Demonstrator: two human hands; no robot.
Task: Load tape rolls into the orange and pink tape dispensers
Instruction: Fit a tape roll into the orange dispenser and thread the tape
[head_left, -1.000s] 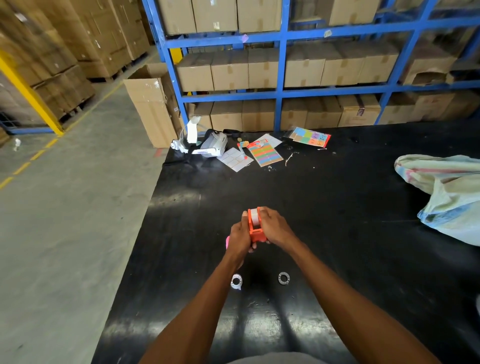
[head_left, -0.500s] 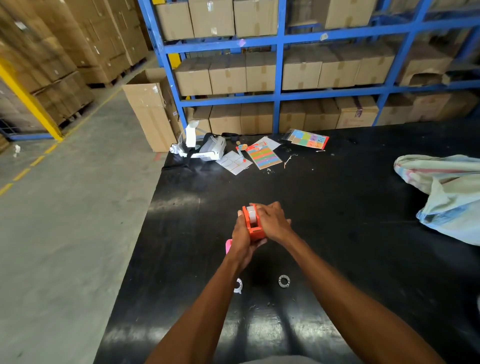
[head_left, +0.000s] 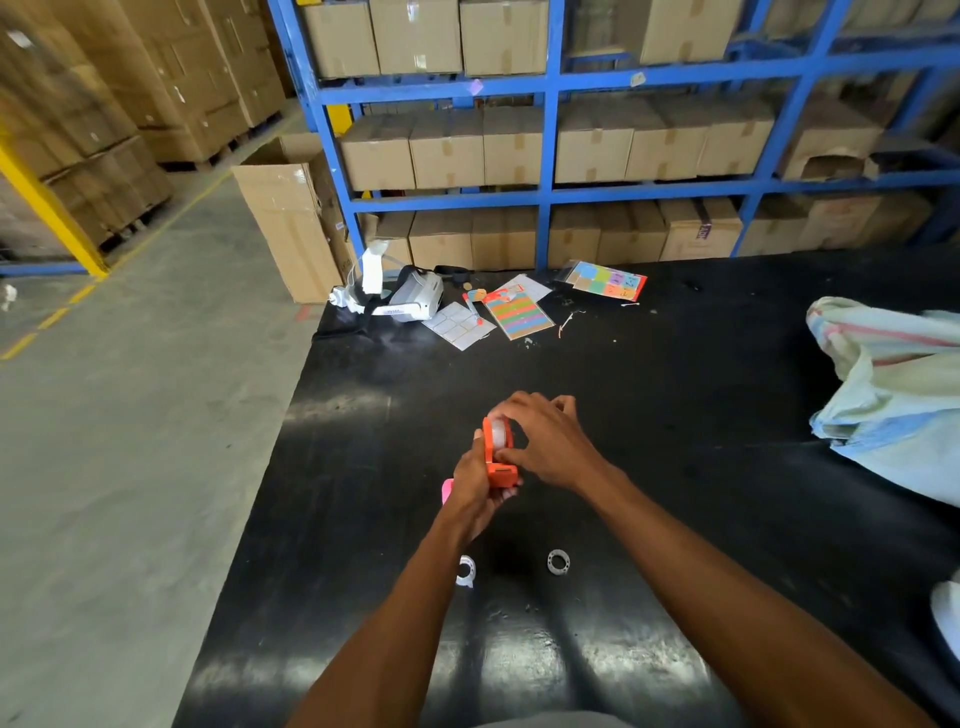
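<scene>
the left hand (head_left: 475, 480) grips the orange dispenser (head_left: 497, 457) above the black table (head_left: 675, 415); the right hand (head_left: 545, 441) pinches the tape roll (head_left: 500, 434) seated in it; the pink dispenser (head_left: 447, 491), mostly hidden, looks unloaded; a spare roll (head_left: 466, 570) waits nearer.

One camera sits on my head, looking forward and down across the black surface (head_left: 675, 415) toward the blue rack (head_left: 545, 192), my forearms close below, floor (head_left: 130, 441) to the left.
</scene>
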